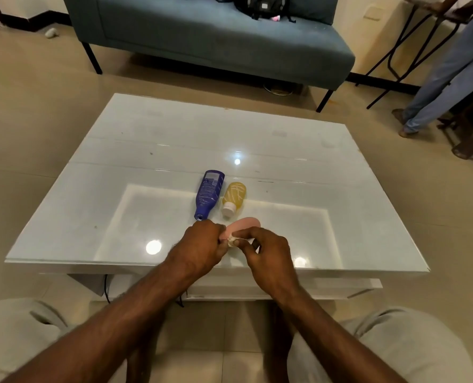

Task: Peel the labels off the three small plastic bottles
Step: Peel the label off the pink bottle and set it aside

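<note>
Pink bottle (247, 223) cap end hidden by left hand (202, 246), right hand (269, 254).

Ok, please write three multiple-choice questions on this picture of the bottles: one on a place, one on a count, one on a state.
1. Where does the yellow bottle lie?
A) in a box
B) on the white table, beside the purple bottle
C) on a shelf

2. How many bottles show?
A) two
B) three
C) five

3. The pink bottle is:
A) standing upright alone
B) lying untouched
C) held by the left hand and right hand

Answers: 1 B, it lies next to the purple one on the tabletop; 2 B, purple, yellow and pink; 3 C, both hands grip its near end.
</note>
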